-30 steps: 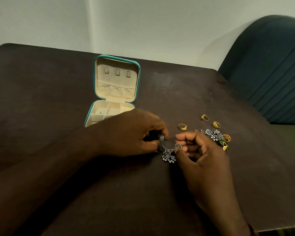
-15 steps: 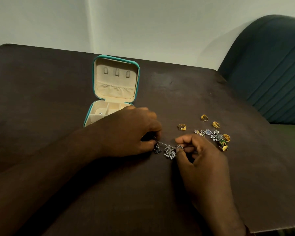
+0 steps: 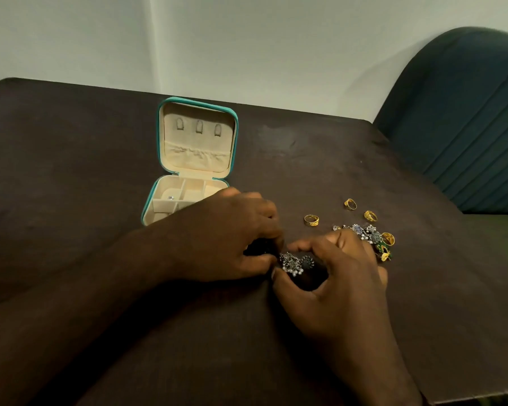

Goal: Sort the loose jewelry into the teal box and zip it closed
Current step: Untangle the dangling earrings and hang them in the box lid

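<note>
Both hands low over counter [image 3: 71, 171], forearms angled in, knuckles up. Right hand [image 3: 335, 276] curled, thumb+index pinching silver beaded earring [image 3: 295, 263]; left hand [image 3: 232, 238] pinches its other end, prob steadying/untangling it before boxing. Behind: jewelry pile [image 3: 370, 235] w/ gold rings [image 3: 311, 220] loose on counter. Further back-left, teal box [image 3: 188, 177] lid propped open for drop-in, one small stud [image 3: 170, 198] inside, unzipped

Table [image 3: 71, 171] bare left of the teal box [image 3: 234, 136]; loose jewelry [image 3: 367, 232] clutters its right.
</note>
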